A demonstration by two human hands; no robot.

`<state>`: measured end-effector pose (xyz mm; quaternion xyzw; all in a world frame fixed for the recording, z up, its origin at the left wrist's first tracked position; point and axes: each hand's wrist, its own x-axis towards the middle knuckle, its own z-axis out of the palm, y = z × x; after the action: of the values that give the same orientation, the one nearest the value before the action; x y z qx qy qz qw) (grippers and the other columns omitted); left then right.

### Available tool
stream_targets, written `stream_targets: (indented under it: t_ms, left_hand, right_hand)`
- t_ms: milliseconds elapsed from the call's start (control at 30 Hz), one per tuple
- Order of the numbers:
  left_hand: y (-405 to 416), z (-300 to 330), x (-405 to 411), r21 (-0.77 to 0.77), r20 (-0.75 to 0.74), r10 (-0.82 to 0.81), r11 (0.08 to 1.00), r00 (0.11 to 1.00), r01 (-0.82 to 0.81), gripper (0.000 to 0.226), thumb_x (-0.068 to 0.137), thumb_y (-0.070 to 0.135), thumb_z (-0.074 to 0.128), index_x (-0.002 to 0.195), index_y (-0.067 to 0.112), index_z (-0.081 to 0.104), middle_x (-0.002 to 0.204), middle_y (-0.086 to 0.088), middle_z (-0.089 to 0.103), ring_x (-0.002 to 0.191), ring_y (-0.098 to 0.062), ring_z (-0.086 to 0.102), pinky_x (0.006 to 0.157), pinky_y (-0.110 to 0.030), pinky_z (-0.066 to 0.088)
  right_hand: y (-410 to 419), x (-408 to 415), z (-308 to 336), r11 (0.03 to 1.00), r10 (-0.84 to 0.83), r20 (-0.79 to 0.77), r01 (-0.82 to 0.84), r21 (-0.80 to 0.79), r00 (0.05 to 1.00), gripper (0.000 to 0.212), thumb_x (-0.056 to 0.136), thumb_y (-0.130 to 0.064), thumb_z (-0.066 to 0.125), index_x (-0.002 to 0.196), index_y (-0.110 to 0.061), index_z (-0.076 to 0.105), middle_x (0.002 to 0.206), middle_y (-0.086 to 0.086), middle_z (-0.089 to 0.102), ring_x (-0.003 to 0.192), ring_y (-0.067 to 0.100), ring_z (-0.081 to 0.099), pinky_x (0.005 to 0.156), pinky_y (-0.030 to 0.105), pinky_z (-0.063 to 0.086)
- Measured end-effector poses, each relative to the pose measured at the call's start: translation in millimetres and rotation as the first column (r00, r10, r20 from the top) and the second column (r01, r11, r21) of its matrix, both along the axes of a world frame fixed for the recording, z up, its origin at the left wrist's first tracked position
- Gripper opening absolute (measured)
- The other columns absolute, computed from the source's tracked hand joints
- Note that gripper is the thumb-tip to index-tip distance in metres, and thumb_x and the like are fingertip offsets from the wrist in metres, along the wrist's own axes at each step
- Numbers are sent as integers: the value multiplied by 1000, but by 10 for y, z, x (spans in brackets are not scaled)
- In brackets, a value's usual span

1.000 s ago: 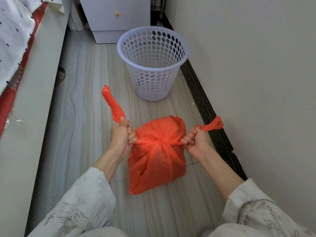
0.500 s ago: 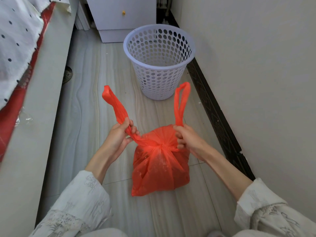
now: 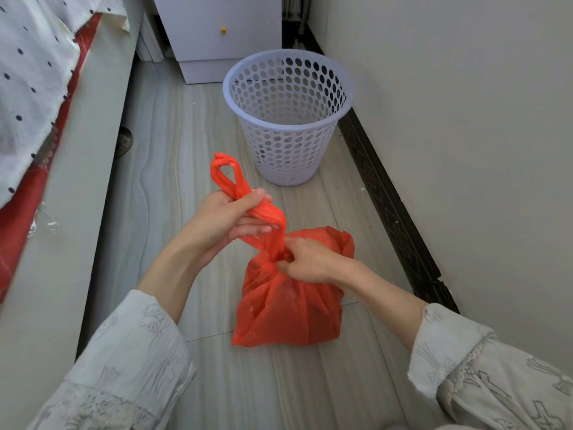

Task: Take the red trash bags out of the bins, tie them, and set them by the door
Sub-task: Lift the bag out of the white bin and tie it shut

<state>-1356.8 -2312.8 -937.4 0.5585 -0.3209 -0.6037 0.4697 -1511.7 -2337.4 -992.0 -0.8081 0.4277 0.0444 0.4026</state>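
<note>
Pale floor tiles, white bin [image 3: 286, 119] at twelve o'clock. Left hand [image 3: 226, 221] grasps both handles [image 3: 235, 184]; right hand [image 3: 305, 259] pinches the red bag [image 3: 291, 305] at its knot. Best pull snug, steadily.

- The floor [image 3: 161, 156] is pale, wood-grain tile, running between a bed frame on the left and a wall on the right.
- A red trash bag [image 3: 291, 308] sits on it, near centre.
- A white perforated bin [image 3: 286, 144] stands upright farther back, apart from the bag.
- A white cabinet [image 3: 217, 35] stands at the far end.
</note>
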Motion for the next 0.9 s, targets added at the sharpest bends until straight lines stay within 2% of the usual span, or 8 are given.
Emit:
stream_targets:
  t_ms: [100, 200, 333, 400, 533, 700, 800, 900]
  left_hand:
    - [-21, -72, 8, 53, -100, 92, 995, 991, -87, 19, 91, 19, 52, 91, 4, 64, 67, -11, 74, 66, -22, 72, 57, -22, 58]
    - [24, -199, 33, 41, -132, 120, 992, 984, -115, 16, 91, 20, 51, 87, 9, 63, 71, -4, 75, 72, -15, 72, 62, -20, 57]
    - [180, -453, -75, -84, 372, 68, 996, 926, -39, 14, 93, 22, 47, 98, 17, 59, 87, 6, 69, 75, 0, 64, 69, -15, 55]
    - [270, -561, -155, -51, 462, 3, 998, 887, 24, 28, 93, 27, 45, 114, 10, 52, 104, -4, 64, 81, -5, 63, 73, -16, 53]
    - [452, -760, -201, 28, 776, -229, 943, 587, 331, 43, 89, 38, 49, 123, 13, 40, 119, -9, 58, 109, -24, 58, 94, -37, 45]
    - [447, -665, -149, -101, 922, -49, 928, 385, 359, 26, 94, 39, 34, 97, 17, 48, 87, -16, 67, 88, -37, 63, 73, -45, 48]
    - [431, -561, -171, -180, 901, 31, 934, 432, 309, 27, 95, 35, 34, 81, 16, 47, 73, -14, 65, 76, -36, 62, 70, -47, 48]
    - [415, -422, -225, -248, 710, 80, 958, 700, 141, 35, 95, 28, 41, 68, 8, 46, 58, -5, 48, 53, -15, 48, 57, -35, 37]
  right_hand:
    - [62, 0, 40, 977, -40, 174, 2, 214, 984, 14, 88, -30, 59, 81, -19, 53, 70, -9, 53, 70, 9, 52, 61, 13, 38]
    - [59, -23, 45, 968, -67, 204, 15, 249, 977, 30, 95, -32, 47, 70, -15, 51, 67, -2, 50, 62, 6, 47, 60, 18, 37]
    - [74, -32, 13, 940, -220, 195, 153, 306, 956, 51, 97, -44, 32, 54, -18, 44, 50, -5, 41, 28, -4, 39, 34, 5, 28]
    - [59, -43, 7, 920, -313, 185, 248, 304, 932, 54, 95, -50, 31, 53, -19, 44, 51, -4, 43, 29, -2, 40, 31, 6, 25]
    - [2, -83, 15, 873, -441, 148, 386, 298, 885, 56, 89, -61, 30, 54, -20, 45, 49, -3, 43, 39, 7, 39, 32, 11, 29]
    - [-4, -91, 4, 855, -454, 208, 358, 375, 867, 53, 95, -42, 29, 54, -18, 51, 47, 2, 42, 41, 14, 36, 39, 19, 28]
    - [-62, -128, -7, 867, -456, 272, 355, 348, 847, 51, 97, -31, 28, 59, -16, 59, 49, 5, 48, 45, 18, 42, 45, 26, 38]
    - [-145, -178, -101, 898, -440, 228, 423, 124, 868, 60, 97, -38, 30, 57, -13, 65, 63, 9, 65, 70, 22, 62, 81, 36, 46]
